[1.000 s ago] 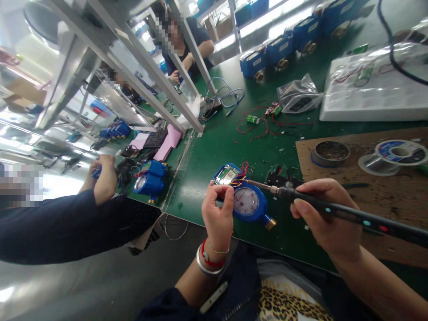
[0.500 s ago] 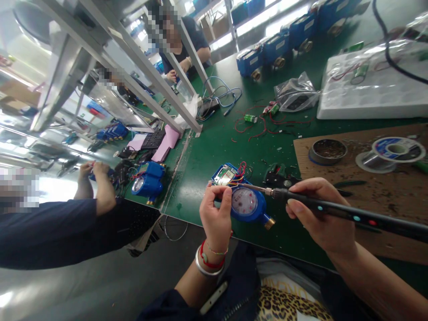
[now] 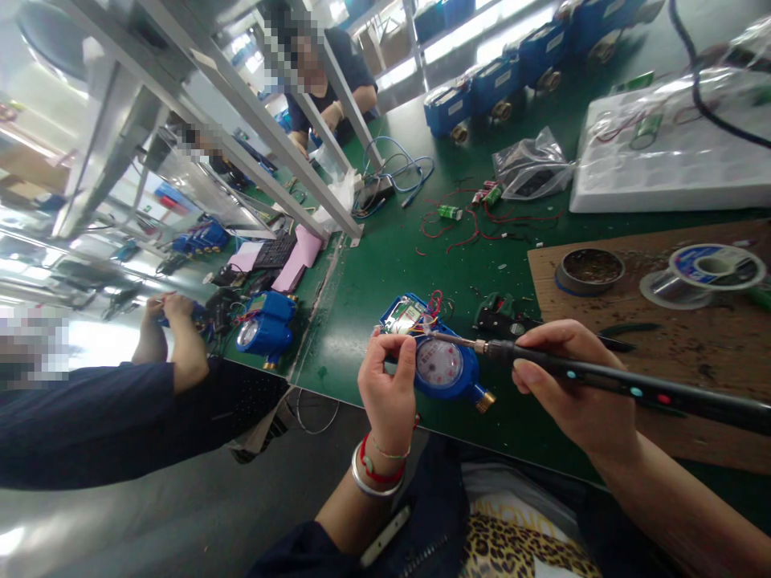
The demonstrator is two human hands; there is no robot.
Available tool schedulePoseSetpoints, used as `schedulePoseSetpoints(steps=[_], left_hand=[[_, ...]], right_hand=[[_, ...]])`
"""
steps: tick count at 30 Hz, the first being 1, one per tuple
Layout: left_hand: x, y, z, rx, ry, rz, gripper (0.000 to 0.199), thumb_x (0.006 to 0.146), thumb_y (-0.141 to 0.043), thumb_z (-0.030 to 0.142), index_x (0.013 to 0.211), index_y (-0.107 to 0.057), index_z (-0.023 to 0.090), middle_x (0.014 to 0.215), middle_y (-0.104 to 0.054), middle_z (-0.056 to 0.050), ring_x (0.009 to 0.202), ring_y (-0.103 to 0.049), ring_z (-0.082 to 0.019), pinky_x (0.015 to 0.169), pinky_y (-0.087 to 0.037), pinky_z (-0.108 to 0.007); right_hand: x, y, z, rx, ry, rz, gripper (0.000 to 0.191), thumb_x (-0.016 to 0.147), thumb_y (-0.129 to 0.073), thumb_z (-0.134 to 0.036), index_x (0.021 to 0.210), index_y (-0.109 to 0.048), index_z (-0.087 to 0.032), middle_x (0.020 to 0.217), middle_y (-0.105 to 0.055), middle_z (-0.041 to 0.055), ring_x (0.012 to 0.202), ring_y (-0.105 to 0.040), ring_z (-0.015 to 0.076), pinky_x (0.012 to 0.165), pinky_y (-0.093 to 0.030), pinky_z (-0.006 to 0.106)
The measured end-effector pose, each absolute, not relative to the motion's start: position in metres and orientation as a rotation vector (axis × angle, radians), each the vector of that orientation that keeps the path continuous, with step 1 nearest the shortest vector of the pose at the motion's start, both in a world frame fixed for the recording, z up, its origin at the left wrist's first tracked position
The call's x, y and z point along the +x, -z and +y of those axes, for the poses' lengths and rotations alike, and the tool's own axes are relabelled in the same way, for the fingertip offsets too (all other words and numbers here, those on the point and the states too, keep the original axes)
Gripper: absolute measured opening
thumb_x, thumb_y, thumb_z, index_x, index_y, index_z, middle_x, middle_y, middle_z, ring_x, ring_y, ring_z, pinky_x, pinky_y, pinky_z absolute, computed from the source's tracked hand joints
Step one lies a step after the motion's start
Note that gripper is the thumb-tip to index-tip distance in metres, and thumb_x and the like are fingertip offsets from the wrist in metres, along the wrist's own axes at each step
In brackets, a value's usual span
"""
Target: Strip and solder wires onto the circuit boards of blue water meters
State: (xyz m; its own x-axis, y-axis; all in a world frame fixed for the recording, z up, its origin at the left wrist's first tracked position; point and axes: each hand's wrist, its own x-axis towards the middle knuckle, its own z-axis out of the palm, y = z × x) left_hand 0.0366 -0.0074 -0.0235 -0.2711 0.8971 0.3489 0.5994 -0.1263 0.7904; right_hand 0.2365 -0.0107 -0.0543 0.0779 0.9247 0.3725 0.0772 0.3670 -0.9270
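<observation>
You can read nothing for certain: the yellow printed lettering (image 3: 511, 518) at five o'clock and blue-and-white round spool label (image 3: 691, 263) at three are unclear.

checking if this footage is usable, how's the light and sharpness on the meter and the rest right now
Head view: meter evenly lit but slightly soft, its dial print hard to read; pale glare on the green bench left of it; shiny highlights on the clear bag; far left background washed out and smeary, with wide-angle stretching towards the edges.
</observation>
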Motion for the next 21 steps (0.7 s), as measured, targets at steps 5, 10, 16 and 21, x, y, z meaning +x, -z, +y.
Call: schedulePoseSetpoints(steps=[5,10,16,21], left_hand=[[0.0361,0.0239,-0.0073,1.672,-1.352,1.847,0.020,0.090,-0.060,0.037,0.082,-0.064,0.020,0.076,-0.062,0.000,0.073,-0.058,-0.015,0.096,-0.044,-0.037],[0.0362,0.0241,-0.0073,1.662,-1.356,1.837,0.018,0.090,-0.060,0.035,0.082,-0.064,0.020,0.076,-0.062,0.000,0.074,-0.058,-0.015,0.095,-0.044,-0.037],[0.0368,0.0227,-0.0066,1.663,-1.359,1.836,0.017,0.090,-0.061,0.035,0.082,-0.064,0.020,0.074,-0.061,0.001,0.070,-0.057,-0.014,0.093,-0.045,-0.036],[0.0375,0.0217,-0.0064,1.664,-1.357,1.844,0.018,0.090,-0.061,0.035,0.082,-0.064,0.020,0.074,-0.061,0.001,0.070,-0.057,-0.014,0.091,-0.046,-0.036]], right_hand=[[0.2367,0.0549,-0.0111,-1.018,-0.851,-1.336,0.015,0.083,-0.067,-0.022,0.094,-0.059,-0.022,0.070,-0.063,-0.0011,0.054,-0.062,0.0116,0.047,-0.049,0.021],[0.2375,0.0591,-0.0130,-1.012,-0.850,-1.305,0.015,0.083,-0.067,-0.022,0.096,-0.059,-0.023,0.074,-0.063,-0.0008,0.056,-0.061,0.0112,0.048,-0.050,0.021],[0.2384,0.0628,-0.0142,-1.002,-0.824,-1.231,0.017,0.082,-0.068,-0.022,0.097,-0.060,-0.024,0.084,-0.060,0.0004,0.061,-0.062,0.0114,0.049,-0.049,0.022],[0.2382,0.0629,-0.0147,-0.995,-0.827,-1.213,0.018,0.082,-0.069,-0.023,0.098,-0.061,-0.024,0.084,-0.061,0.0009,0.060,-0.061,0.0119,0.050,-0.049,0.024]])
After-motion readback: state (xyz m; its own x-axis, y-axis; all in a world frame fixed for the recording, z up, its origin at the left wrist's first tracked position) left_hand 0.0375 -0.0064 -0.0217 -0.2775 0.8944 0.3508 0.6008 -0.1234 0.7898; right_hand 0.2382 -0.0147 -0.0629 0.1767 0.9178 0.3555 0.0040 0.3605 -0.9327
